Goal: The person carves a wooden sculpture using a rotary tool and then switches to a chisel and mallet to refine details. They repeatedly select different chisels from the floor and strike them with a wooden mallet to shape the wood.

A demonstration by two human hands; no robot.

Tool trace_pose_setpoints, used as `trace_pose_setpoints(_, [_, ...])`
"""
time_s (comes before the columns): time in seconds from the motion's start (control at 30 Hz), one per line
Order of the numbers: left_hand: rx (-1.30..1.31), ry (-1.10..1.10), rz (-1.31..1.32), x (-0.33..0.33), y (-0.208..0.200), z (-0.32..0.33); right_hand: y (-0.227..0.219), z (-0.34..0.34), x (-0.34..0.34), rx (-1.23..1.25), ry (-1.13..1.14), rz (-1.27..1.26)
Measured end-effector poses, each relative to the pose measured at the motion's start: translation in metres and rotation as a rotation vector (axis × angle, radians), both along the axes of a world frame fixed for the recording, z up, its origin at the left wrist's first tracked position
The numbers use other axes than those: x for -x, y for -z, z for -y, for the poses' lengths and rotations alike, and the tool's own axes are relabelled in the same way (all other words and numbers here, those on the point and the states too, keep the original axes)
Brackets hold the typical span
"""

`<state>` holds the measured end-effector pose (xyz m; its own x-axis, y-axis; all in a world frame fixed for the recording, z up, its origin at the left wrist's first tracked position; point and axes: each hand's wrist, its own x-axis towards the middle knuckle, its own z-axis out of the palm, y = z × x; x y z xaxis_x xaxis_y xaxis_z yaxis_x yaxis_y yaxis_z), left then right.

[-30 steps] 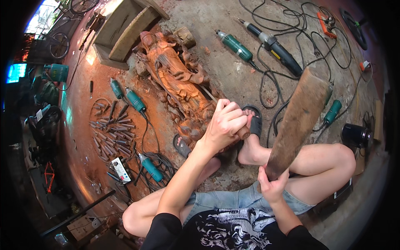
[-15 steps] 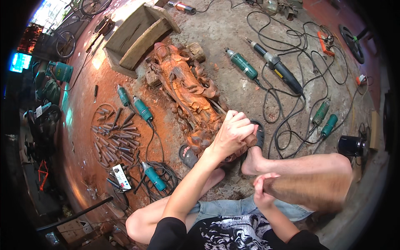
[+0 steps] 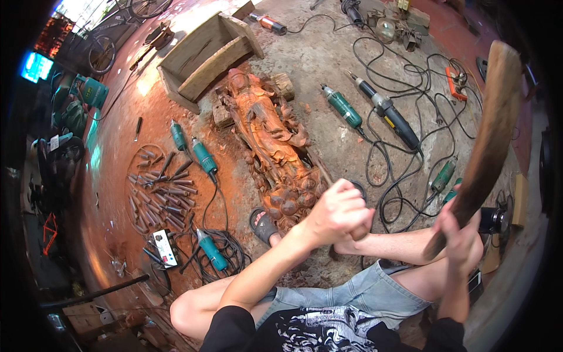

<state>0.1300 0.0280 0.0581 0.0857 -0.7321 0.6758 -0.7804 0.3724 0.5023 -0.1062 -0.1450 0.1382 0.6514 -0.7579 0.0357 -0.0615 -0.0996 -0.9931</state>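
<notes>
1. Carved wooden statue (image 3: pixel 265 132): face up on the floor, head end away from the seated person I'm watching.
2. Left hand (image 3: pixel 342 211): clenched round a chisel (image 3: pixel 359 232), near the statue's closer end. Can't tell if its tip touches.
3. Right hand (image 3: pixel 460 239): gripping a long wooden club (image 3: pixel 489 126), well right of the statue.
4. Chisel pile (image 3: pixel 164 196): left of the statue.
5. Wooden stand (image 3: pixel 214 69): just beyond the statue's head.

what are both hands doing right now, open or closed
Left hand: closed, holding a tool handle.
Right hand: closed, holding a wooden club.
</notes>
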Motion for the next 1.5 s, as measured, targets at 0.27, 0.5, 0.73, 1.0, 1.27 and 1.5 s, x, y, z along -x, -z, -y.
trace_pose_setpoints(0.27, [-0.190, -0.879, -0.155, -0.071, -0.049, -0.045, -0.055, 0.150, -0.033, 0.462, -0.066, -0.294])
trace_pose_setpoints(0.5, [-0.846, -0.982, -0.271, -0.097, 0.033, -0.096, 0.135, 0.089, -0.019, 0.282, -0.144, -0.542])
trace_pose_setpoints(0.73, [-1.201, -0.832, -0.595, -0.086, 0.028, -0.076, 0.261, -0.026, 0.007, 0.157, 0.033, -0.680])
trace_pose_setpoints(1.0, [-1.145, -0.857, -0.583, -0.092, 0.047, -0.103, 0.256, -0.009, -0.001, 0.518, -0.193, -1.145])
trace_pose_setpoints(1.27, [-1.043, -0.782, -0.444, -0.090, 0.050, -0.116, 0.206, -0.013, -0.071, 0.304, -0.667, -0.429])
trace_pose_setpoints(1.5, [-1.087, -0.804, -0.627, -0.092, 0.050, -0.114, 0.225, -0.030, -0.106, 0.891, -0.833, -0.493])
